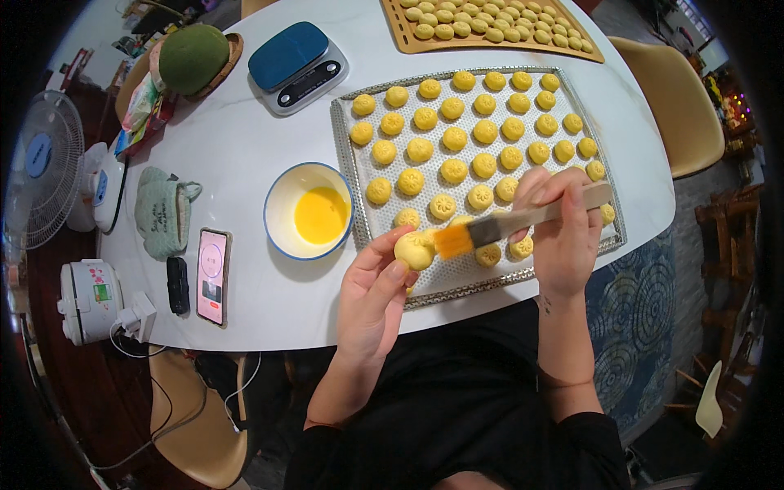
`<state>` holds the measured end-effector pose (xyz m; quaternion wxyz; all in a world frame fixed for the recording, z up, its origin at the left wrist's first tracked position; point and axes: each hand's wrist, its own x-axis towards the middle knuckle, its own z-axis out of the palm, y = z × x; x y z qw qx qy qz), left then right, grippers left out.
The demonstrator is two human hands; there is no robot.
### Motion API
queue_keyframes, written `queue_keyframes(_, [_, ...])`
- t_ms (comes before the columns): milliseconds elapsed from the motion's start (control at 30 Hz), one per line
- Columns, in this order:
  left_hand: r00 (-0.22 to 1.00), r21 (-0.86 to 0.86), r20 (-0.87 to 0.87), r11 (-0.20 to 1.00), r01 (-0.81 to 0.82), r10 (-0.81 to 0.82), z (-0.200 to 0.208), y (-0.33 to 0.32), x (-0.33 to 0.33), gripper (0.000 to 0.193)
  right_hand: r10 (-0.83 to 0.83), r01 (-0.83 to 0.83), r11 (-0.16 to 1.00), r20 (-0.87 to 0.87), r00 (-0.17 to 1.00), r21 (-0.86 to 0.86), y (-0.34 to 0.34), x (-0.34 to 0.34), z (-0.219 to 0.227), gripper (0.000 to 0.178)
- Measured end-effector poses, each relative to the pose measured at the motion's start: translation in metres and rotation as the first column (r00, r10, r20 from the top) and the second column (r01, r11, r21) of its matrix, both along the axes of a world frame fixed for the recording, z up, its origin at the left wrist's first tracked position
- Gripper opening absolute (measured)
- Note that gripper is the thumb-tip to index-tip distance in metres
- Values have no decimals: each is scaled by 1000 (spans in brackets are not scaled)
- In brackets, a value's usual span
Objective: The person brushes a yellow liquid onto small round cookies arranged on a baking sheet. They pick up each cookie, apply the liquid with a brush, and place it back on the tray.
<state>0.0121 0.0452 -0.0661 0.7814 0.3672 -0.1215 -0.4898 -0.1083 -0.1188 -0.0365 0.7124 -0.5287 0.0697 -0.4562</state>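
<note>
Between the fingers of my left hand [372, 286] is a round yellow dough ball [414, 251], lifted above the near left part of the metal tray. My right hand [565, 233] grips a pastry brush [523, 219] by its pale wooden handle. The brush's orange bristles touch or nearly touch the ball's right side. Rows of yellow stamped dough balls [453, 171] fill the lined metal tray [341, 122]; my right hand and the brush hide some of them. To the left of the tray stands a white bowl [274, 233] with a blue rim, holding yellow liquid that looks like beaten egg.
A kitchen scale [299, 67] sits at the far left. Beyond the tray lies a brown board [404, 39] bearing many small dough balls. A phone [213, 278], a black case [177, 285] and a green cloth pouch [166, 211] lie along the left, near a rice cooker [91, 298].
</note>
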Motion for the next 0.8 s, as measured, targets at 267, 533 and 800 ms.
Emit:
queue_keyframes(267, [987,108,159,994,-25,8,15,0,0,40,61,-68,994,-82,995,-87,-11,5,12,25])
queue_keyframes(533, [958,139,276,989,45,-83,23,0,4,47,88,-123,985,-255,963,-123,-18,17,26,26])
queue_keyframes(800, [943,109,286,983,147,-173,29,1,11,62,161,-209,977,-476,865,-49,-29,31,31,30])
